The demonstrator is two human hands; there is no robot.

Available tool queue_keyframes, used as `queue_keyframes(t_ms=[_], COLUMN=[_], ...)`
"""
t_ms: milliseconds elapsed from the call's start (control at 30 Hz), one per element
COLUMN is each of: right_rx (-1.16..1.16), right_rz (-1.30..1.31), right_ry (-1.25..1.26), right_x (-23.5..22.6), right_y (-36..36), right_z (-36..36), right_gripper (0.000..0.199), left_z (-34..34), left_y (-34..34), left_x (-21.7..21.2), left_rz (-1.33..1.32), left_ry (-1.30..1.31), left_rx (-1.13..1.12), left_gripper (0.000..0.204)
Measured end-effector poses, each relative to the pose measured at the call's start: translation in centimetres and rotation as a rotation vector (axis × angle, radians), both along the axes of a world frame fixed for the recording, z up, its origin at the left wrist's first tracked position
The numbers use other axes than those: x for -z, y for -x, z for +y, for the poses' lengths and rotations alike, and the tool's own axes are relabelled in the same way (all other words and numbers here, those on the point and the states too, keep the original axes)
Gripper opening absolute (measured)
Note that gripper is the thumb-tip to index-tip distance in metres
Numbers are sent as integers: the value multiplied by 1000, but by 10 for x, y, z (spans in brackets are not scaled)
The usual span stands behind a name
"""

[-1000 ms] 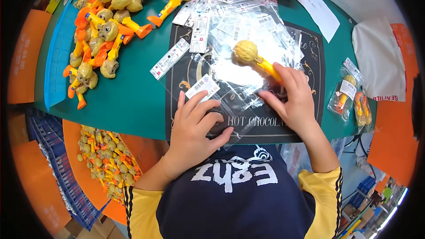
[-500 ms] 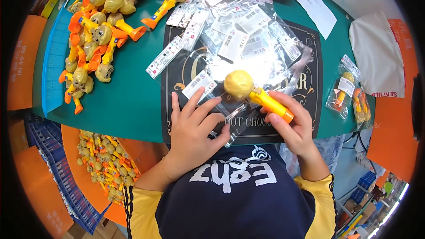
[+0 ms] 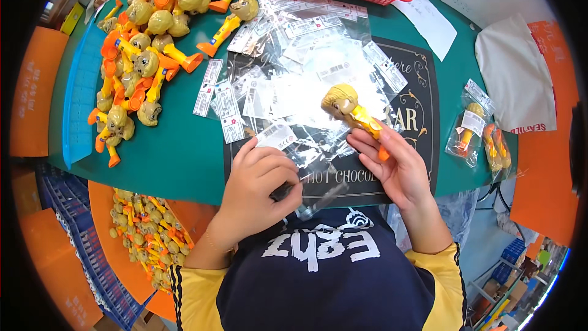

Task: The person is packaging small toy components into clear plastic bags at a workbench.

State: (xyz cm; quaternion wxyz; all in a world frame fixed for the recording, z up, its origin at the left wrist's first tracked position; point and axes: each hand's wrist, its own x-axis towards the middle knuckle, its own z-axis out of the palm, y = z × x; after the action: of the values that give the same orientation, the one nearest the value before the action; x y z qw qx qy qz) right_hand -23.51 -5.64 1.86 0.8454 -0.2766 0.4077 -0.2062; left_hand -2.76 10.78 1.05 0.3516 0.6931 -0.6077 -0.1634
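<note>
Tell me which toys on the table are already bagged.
Only the two or three toys by the table's right edge, beyond the black mat, are sealed in clear bags. The pile at upper left is loose, and the right hand holds one bare.

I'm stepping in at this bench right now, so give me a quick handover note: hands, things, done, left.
Right hand: holds a yellow-and-orange toy figure with a tan head.
Left hand: pinches one clear plastic bag at the near edge of the black mat.
Done: a few bagged toys lie right of the mat.
Left: a pile of loose toys at far left, empty clear bags on the mat.
</note>
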Motion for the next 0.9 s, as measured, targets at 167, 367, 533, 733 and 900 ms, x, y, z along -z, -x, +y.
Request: queue_keyframes(t_ms=[167, 367, 533, 733, 900], right_rx=[-76, -318, -529, -390, -263], right_rz=[24, -88, -123, -143, -176], right_ry=[60, 484, 494, 538, 504], right_x=[-15, -32, 25, 37, 31], right_y=[-19, -63, -110, -108, -115], right_z=[-8, -15, -53, -51, -37], right_gripper=[44, 43, 40, 39, 40], left_z=[5, 2, 9, 107, 119], left_y=[-22, -22, -34, -111, -127], left_x=[-11, -7, -23, -47, -88], left_rz=[100, 106, 298, 1321, 605], left_ry=[-104, -133, -267, 215, 1030], left_rx=[155, 171, 311, -238, -831], left_gripper=[14, 12, 13, 14, 25])
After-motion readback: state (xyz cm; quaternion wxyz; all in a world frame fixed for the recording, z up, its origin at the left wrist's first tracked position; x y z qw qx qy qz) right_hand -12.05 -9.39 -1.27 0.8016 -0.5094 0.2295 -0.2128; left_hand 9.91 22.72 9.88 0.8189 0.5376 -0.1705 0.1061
